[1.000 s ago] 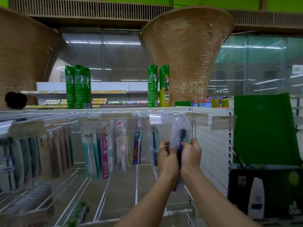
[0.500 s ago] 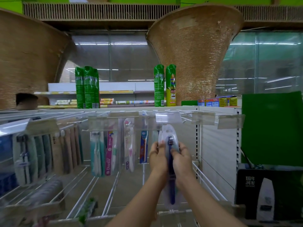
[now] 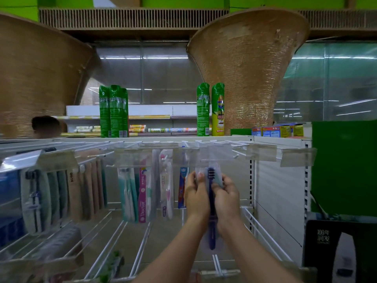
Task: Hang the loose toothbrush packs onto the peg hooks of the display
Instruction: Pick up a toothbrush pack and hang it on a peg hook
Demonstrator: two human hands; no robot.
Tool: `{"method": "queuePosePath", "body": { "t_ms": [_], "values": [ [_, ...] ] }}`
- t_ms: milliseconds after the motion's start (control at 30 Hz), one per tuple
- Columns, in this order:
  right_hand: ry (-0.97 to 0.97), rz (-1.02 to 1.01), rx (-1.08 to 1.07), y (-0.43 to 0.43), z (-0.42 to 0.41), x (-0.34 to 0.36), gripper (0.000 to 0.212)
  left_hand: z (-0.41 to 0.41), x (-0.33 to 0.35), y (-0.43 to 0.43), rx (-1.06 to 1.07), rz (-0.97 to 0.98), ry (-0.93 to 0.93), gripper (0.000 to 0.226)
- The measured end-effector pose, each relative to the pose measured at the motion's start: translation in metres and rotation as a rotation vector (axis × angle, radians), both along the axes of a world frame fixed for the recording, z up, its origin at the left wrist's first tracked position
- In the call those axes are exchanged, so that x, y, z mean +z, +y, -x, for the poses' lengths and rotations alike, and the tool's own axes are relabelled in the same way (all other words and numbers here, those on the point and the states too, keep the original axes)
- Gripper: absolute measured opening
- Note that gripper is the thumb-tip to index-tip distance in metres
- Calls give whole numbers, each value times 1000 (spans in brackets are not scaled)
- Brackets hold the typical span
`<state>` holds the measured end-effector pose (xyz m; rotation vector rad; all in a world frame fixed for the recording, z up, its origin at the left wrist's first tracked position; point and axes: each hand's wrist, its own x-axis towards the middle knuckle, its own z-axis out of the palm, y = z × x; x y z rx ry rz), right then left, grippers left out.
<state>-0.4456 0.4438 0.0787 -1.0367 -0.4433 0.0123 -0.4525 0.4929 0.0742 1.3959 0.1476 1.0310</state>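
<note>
A clear pack with a dark blue toothbrush point(image 3: 211, 203) stands upright between my two hands. My left hand point(image 3: 196, 196) grips its left edge and my right hand point(image 3: 226, 196) pinches its right edge near the bristles. The pack's top reaches up behind a clear price-tag flap point(image 3: 217, 154) on a white peg hook point(image 3: 234, 153) of the display. Whether the hook passes through the pack's hole is hidden. Other toothbrush packs point(image 3: 145, 193) hang on the hooks to the left.
Empty white hooks with clear tag holders point(image 3: 261, 153) run to the right. A wire rack point(image 3: 122, 240) lies below. Green spray cans point(image 3: 210, 110) stand on the top shelf. A dark box point(image 3: 338, 252) and a green panel point(image 3: 344, 166) sit at right. A person's head point(image 3: 46, 125) shows at far left.
Both hands have carried the pack leftward from the far-right hook and a little lower, turning it upright. Its top now sits behind the tag flap.
</note>
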Motion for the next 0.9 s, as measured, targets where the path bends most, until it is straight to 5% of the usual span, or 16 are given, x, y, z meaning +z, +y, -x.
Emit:
{"method": "queuePosePath", "body": {
  "t_ms": [100, 233, 633, 800, 900],
  "values": [
    [10, -53, -10, 2, 0, -4, 25, 1, -2, 3, 16, -52, 17, 60],
    [-5, -83, -94, 3, -3, -8, 24, 4, 3, 0, -17, -115, -28, 25],
    [-178, 105, -226, 1, -8, -9, 18, -1, 7, 1, 115, -179, 4, 36],
    [-189, 118, -251, -3, -9, -10, 34, 8, 22, -3, -66, 14, -19, 26],
    [-91, 35, -236, -7, -8, -10, 25, 5, 24, 4, -176, 187, 49, 26]
  ]
}}
